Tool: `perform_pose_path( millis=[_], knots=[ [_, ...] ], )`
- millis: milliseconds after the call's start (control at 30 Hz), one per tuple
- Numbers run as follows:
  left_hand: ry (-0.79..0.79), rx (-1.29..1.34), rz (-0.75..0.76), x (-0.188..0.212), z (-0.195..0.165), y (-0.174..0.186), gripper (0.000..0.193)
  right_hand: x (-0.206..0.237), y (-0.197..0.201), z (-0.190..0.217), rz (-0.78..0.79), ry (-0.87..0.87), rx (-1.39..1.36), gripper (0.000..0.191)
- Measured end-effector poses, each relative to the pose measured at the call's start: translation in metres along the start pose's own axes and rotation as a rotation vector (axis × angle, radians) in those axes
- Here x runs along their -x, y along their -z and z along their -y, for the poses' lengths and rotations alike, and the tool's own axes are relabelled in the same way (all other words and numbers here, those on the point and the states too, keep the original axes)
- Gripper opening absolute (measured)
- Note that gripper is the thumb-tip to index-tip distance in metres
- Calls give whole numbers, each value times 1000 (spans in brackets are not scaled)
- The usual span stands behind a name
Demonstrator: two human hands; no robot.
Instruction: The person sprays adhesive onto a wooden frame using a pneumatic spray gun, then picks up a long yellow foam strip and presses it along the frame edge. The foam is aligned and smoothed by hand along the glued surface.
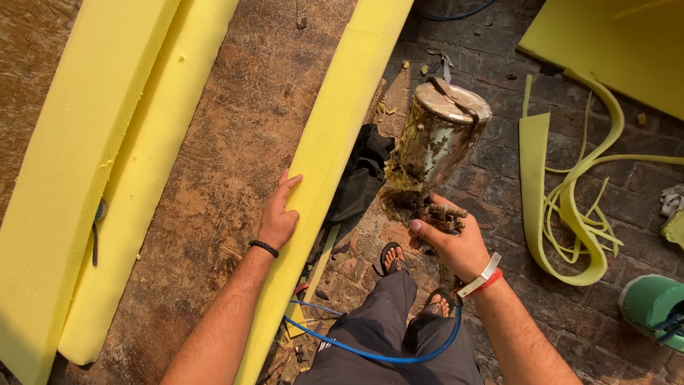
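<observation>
The right hand (456, 246) is clenched around the grip of a spray gun (427, 160), held out over the brick floor (499, 178) just right of the worktop's edge. The gun carries a dented cylindrical metal cup, tilted and dull silver, with a strap across its lid; its lower body is caked with crusty yellowish glue residue. A thin blue hose (399, 354) curves from below the hand across the person's dark trousers. The left hand (278, 214) lies flat, fingers (288, 187) released and stretched out, on a long yellow foam strip (342, 107) that runs along the edge of the rough, brown, stained worktop (235, 142). Two thicker yellow foam slabs (107, 157) lie farther left on the same surface. On the floor to the right, thin curled foam offcuts (570, 207) lie tangled.
</observation>
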State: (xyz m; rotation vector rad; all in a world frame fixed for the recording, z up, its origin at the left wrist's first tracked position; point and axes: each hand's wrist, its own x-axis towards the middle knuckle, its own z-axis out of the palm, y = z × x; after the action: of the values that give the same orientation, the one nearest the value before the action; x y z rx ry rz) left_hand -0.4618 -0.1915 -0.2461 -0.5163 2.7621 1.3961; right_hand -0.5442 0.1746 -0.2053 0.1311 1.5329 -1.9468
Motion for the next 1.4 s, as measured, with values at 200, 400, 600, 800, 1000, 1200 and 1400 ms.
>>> perform_pose_path(
  millis=[200, 400, 600, 800, 1000, 1200, 1400],
  knots=[
    [129, -616, -101, 52, 8, -9, 55, 10, -2, -20, -41, 31, -7, 76],
    [-26, -306, -278, 68, 40, -9, 62, 26, -21, -44, -98, 165, -30, 64],
    [204, -528, -131, 101, 38, 3, 63, 43, -28, -44, 104, 182, -33, 52],
    [275, -559, -185, 104, 25, 0, 61, 53, -36, -39, 95, 96, 8, 57],
    [222, -551, -233, 105, 15, 0, 61, 72, -43, -47, 8, 232, 29, 45],
    [138, -218, -349, 105, 27, 4, 52, 93, -50, -78, 21, 169, -33, 56],
    [16, -63, -273, 108, 42, 17, 50, 106, -54, -102, 51, 126, 39, 59]
  ],
)
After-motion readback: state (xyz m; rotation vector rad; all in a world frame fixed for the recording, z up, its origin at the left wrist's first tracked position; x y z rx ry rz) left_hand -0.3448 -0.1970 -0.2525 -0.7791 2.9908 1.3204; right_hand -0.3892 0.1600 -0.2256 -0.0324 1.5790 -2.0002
